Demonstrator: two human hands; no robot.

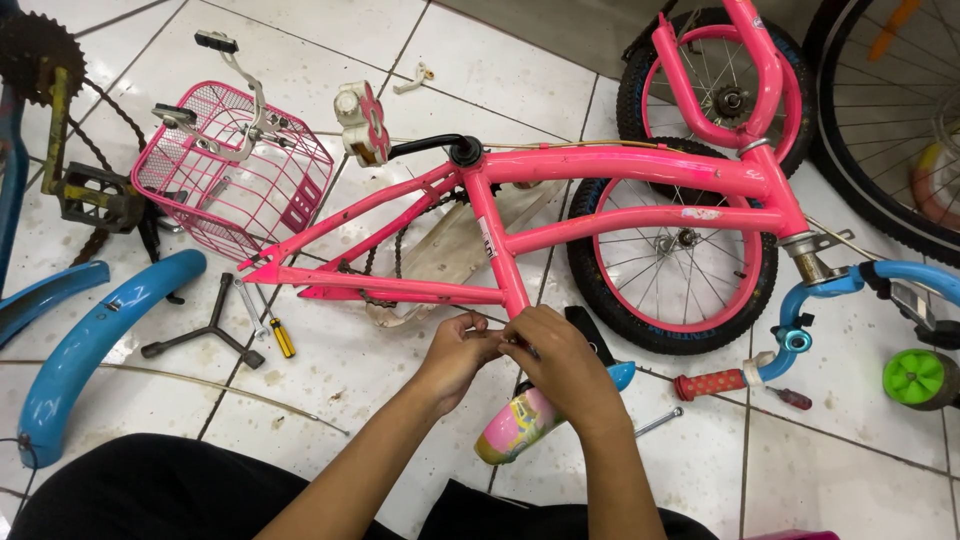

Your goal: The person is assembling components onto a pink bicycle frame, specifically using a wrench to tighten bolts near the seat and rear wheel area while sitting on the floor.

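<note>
Blue mudguard (95,335) on tiled floor (330,390), far left. Pink wire basket (235,185) beside it; three-way wrench (208,328) and yellow-handled screwdriver (279,333) below. Pink bicycle frame (600,190) lying flat, centre. Left hand (458,350) and right hand (558,362) closed together at frame's bottom bracket, fingers curled, pinching small part; part itself hidden. Pastel chain guard (518,425) under right hand. Pink-rimmed wheel (670,250) right.

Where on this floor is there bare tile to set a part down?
Free: the tiles between the screwdriver and the left hand, and the patch below the red grip. Crowded: around the basket, frame and wheels.
</note>
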